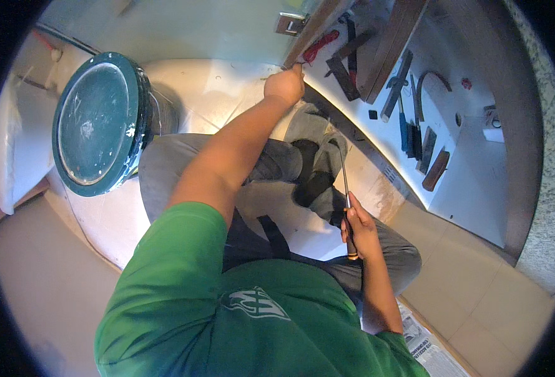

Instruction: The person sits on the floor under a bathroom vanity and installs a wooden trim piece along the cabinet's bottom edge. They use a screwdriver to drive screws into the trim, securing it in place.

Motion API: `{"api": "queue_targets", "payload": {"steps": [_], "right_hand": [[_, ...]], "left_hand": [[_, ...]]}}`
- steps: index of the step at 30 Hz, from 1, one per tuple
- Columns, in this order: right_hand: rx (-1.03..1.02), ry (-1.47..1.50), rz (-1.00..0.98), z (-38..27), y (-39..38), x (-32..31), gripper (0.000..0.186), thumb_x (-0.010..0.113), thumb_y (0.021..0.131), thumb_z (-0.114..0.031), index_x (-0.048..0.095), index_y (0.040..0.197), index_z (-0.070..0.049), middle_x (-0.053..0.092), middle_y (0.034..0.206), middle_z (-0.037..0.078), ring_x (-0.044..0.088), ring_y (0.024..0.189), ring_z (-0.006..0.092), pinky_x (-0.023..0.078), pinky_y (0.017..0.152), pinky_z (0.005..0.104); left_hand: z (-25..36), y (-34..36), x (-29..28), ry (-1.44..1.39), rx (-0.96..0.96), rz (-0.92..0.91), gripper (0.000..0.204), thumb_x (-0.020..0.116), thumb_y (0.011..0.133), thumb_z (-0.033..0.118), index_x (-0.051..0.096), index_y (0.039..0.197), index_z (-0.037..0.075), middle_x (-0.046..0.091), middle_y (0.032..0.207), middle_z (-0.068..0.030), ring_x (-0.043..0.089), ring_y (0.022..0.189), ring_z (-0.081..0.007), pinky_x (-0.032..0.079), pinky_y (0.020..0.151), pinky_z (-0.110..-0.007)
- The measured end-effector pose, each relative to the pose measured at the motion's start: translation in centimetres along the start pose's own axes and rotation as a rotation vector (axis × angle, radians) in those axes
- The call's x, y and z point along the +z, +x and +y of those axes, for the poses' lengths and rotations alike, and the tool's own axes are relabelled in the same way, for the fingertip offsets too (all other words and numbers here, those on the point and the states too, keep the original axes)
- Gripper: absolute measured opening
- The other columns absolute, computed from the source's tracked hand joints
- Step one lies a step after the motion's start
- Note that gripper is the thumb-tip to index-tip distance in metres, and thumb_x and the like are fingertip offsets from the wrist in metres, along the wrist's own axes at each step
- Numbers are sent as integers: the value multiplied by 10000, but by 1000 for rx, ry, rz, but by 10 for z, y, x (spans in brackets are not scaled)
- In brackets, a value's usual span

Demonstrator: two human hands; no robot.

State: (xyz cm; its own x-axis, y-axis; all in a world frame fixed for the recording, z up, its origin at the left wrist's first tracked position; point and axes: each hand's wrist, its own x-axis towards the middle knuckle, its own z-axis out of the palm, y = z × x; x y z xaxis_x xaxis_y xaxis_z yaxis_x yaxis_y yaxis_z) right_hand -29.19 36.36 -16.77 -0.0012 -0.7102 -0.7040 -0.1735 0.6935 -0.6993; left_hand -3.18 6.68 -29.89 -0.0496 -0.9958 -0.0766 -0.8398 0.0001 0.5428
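Observation:
My left hand point(285, 85) reaches forward at arm's length, its fingers curled around the lower end of a brown wooden strip point(318, 25) that runs beside a glass panel. A red piece point(320, 45) lies just past the fingers. My right hand point(359, 226) is near my knee, gripping the wooden handle of a long screwdriver point(344, 173), whose thin metal shaft points up and away from me. I am crouched in a green shirt and grey trousers.
A dark green bucket with a lid point(98, 122) stands at my left. A metal fitting point(290, 23) sits on the glass panel. Several hand tools point(409, 119) and a wooden plank point(394, 44) lie on the white surface at right. Newspaper point(425, 345) lies on the tiled floor.

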Motion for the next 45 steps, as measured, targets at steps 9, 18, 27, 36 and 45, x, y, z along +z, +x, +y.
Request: {"api": "queue_targets", "payload": {"steps": [9, 18, 27, 36, 45], "right_hand": [[-24, -46, 20, 29, 28, -14, 512, 514, 1099, -294, 418, 1587, -173, 541, 714, -3, 497, 550, 90, 453, 516, 250], [-103, -124, -34, 39, 35, -14, 520, 522, 1098, -326, 430, 1581, -159, 511, 705, -13, 467, 555, 78, 435, 520, 245], [-87, -138, -15, 41, 37, -15, 535, 568, 1075, -354, 462, 1566, -171, 501, 739, -37, 451, 584, 64, 430, 528, 238], [-34, -147, 31, 45, 39, -16, 529, 616, 1052, -289, 478, 1537, -129, 532, 746, -18, 486, 596, 70, 435, 532, 240], [-120, -175, 116, -39, 30, -19, 432, 647, 996, -138, 518, 1407, -105, 619, 845, 36, 586, 692, 121, 493, 634, 287]], "left_hand": [[-16, -13, -13, 101, 60, -108, 314, 550, 955, 277, 616, 1128, 23, 737, 947, -235, 729, 911, -411, 572, 822, -537], [-40, -43, 1, 157, 139, -192, 537, 606, 861, 213, 517, 1363, 46, 718, 1076, -219, 722, 932, -383, 577, 839, -506], [-7, -43, -17, 266, 107, -268, 814, 562, 919, 256, 190, 1642, 261, 745, 1045, -196, 741, 889, -350, 595, 810, -487], [-25, -37, -15, 201, 95, -202, 743, 546, 947, 282, 220, 1613, 241, 740, 1000, -229, 719, 865, -412, 582, 802, -520], [2, -73, 26, -240, 183, -254, 389, 497, 1036, 369, 640, 1011, 8, 702, 916, -247, 676, 861, -442, 529, 848, -516]]}}
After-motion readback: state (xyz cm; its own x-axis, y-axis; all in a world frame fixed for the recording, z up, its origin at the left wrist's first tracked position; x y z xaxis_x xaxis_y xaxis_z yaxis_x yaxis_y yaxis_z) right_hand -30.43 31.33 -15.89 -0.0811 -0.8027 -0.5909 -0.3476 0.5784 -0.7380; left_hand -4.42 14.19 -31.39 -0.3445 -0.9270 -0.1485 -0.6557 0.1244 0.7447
